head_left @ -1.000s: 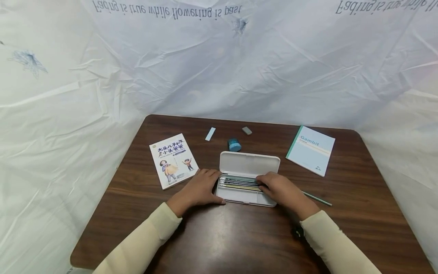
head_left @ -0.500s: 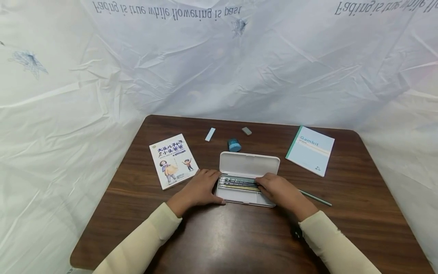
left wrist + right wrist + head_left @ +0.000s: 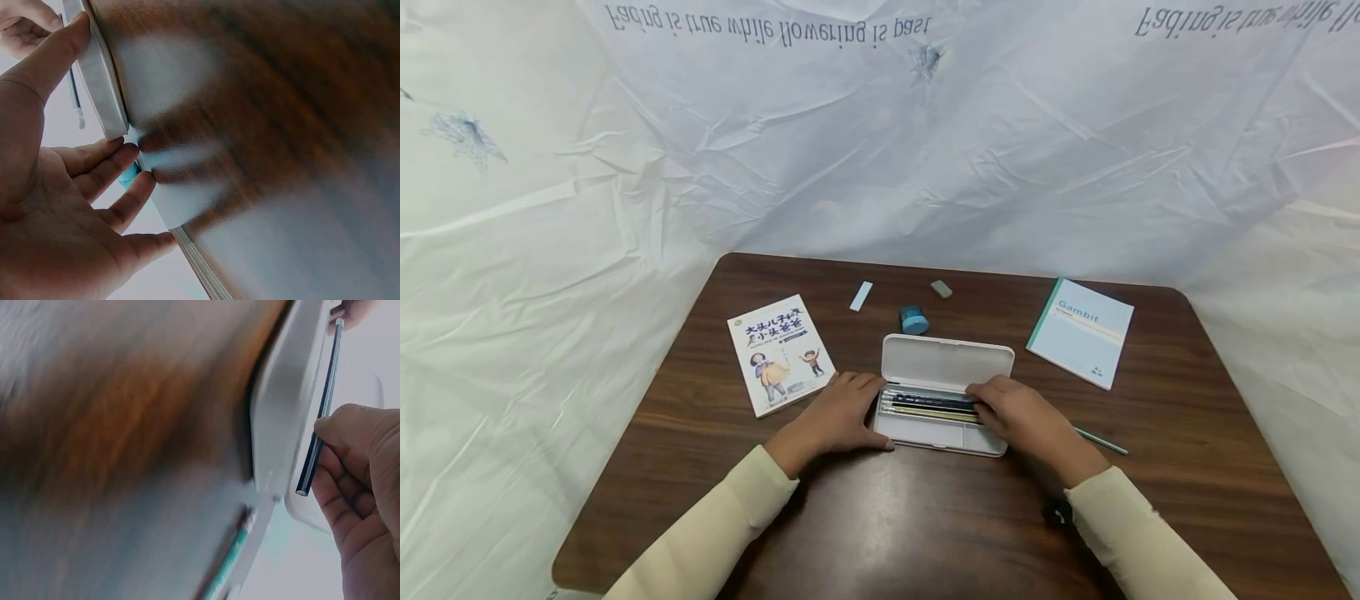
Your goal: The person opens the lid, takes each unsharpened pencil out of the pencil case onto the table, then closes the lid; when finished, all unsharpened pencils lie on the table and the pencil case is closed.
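Note:
A white pencil case lies with its lid up, and several pencils lie side by side along its back compartment. My left hand is at the case's left end. In the left wrist view its fingers are spread, with the thumb by the front wall and fingertips at the end. Over the case's right half, my right hand pinches a dark pencil between thumb and fingers, plain in the right wrist view. To the right, a loose green pencil lies on the table, partly hidden by the right hand.
Behind the case stand a blue round container, a grey eraser and a pale blue strip. A picture book lies left, near my left hand. A light blue notebook lies at the right back of the brown table.
My right hand has shifted slightly to the right over the case, covering more of the loose green pencil. My left hand has stayed at the case's left end.

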Available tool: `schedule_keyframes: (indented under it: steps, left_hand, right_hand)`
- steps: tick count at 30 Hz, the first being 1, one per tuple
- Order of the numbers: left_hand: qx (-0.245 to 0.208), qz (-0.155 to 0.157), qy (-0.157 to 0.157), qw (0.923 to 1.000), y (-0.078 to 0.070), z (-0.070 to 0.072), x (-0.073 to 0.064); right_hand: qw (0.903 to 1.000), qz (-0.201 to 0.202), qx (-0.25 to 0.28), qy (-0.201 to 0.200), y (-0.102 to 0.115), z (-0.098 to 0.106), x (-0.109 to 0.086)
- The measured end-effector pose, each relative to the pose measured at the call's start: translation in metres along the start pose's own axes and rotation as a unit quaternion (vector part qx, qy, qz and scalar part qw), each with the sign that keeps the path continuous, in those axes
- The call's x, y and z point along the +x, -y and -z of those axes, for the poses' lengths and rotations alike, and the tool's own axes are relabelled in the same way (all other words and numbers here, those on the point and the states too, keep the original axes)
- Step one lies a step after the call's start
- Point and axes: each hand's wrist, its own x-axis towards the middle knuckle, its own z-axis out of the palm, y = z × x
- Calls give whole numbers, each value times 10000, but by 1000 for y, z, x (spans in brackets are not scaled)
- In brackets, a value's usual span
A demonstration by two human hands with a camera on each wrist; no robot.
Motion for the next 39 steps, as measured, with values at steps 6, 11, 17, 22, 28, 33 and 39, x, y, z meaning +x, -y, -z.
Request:
schedule_keyframes:
  steps: [6,11,17,22,28,33,39]
  left_hand:
    - [-42,31,3,10000,-2,1,0]
    - [-10,-11,-28,10000,0,-1,1]
    - [32,-45,-61,10000,2,-2,0]
    - [49,-86,-61,9999,2,-2,1]
    - [69,-94,-80,9999,1,-1,1]
    - [86,-88,-74,9999,1,0,0]
    - [60,-73,-46,9999,1,-1,1]
  right_hand:
    - [9991,-36,-221,-364,-11,13,-14]
    - [9960,-28,-392,-798,-27,25,-35]
    - [9911,-382,-685,-1076,-48,43,-66]
    - [9876,-855,-766,-1072,-65,55,-93]
    - [9829,-1577,-555,-769,-83,56,-116]
    - [9800,-1897,-381,-457,-93,51,-122]
    - [9764,-2144,-164,199,-99,42,-117]
